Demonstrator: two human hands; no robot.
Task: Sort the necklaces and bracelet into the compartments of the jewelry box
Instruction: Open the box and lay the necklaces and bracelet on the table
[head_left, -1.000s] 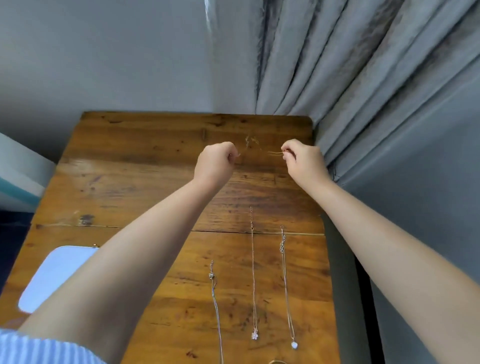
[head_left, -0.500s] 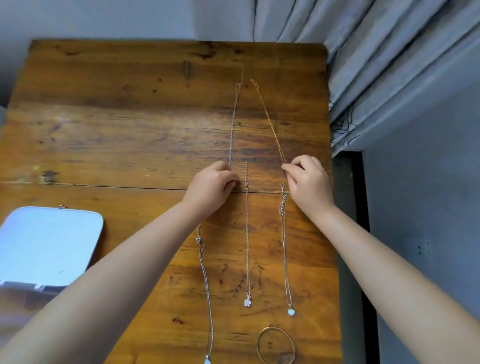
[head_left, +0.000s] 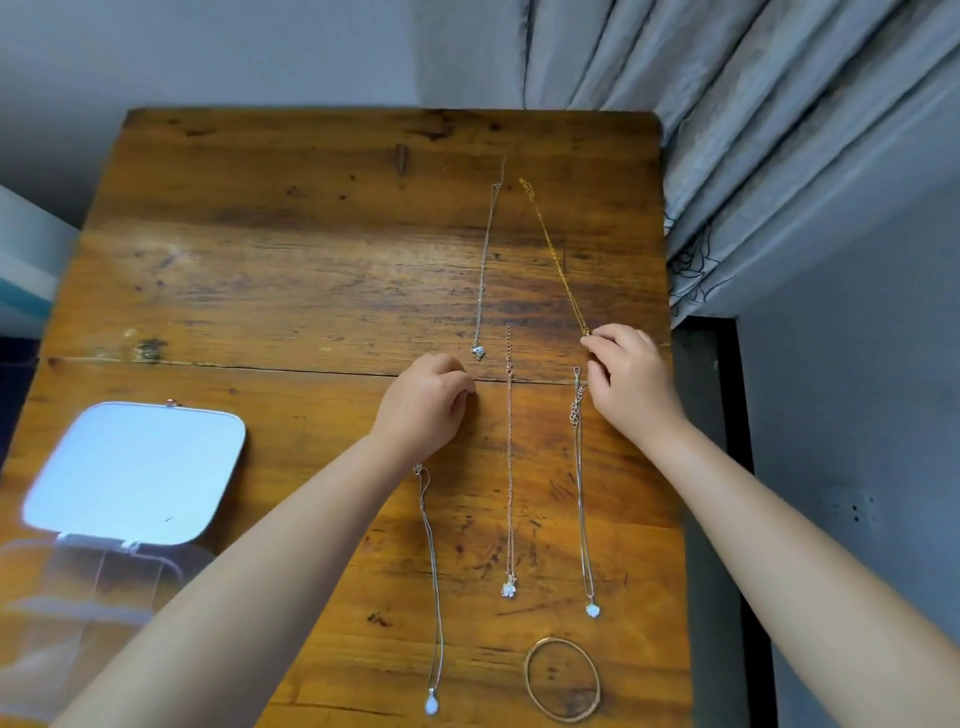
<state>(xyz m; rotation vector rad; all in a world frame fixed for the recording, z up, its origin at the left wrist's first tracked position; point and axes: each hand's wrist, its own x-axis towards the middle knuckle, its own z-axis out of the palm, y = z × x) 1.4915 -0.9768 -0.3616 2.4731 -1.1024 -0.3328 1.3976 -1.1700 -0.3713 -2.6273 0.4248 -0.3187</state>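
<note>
Several thin necklaces lie stretched out on the wooden table (head_left: 260, 270). A silver necklace (head_left: 484, 270) and a gold necklace (head_left: 556, 260) lie at the far end. Nearer me lie a silver chain with a drop pendant (head_left: 434, 587), a rose chain (head_left: 509, 467) and a chain with a pale pendant (head_left: 583, 499). A gold bangle bracelet (head_left: 562, 686) lies at the near right. My right hand (head_left: 631, 379) pinches the near end of the gold necklace. My left hand (head_left: 426, 410) rests curled just below the silver necklace's pendant, holding nothing I can see. The open jewelry box (head_left: 93, 587) stands at the left.
The box's mirrored lid (head_left: 137, 470) lies back flat on the table. Grey curtains (head_left: 753, 130) hang behind the table's far right corner. The table's right edge (head_left: 675, 467) drops off close beside my right hand. A grey wall stands behind.
The view tilted down from the far edge. Both hands drew toward me, laying the silver and gold necklaces straight on the table. My left hand has come off the silver necklace.
</note>
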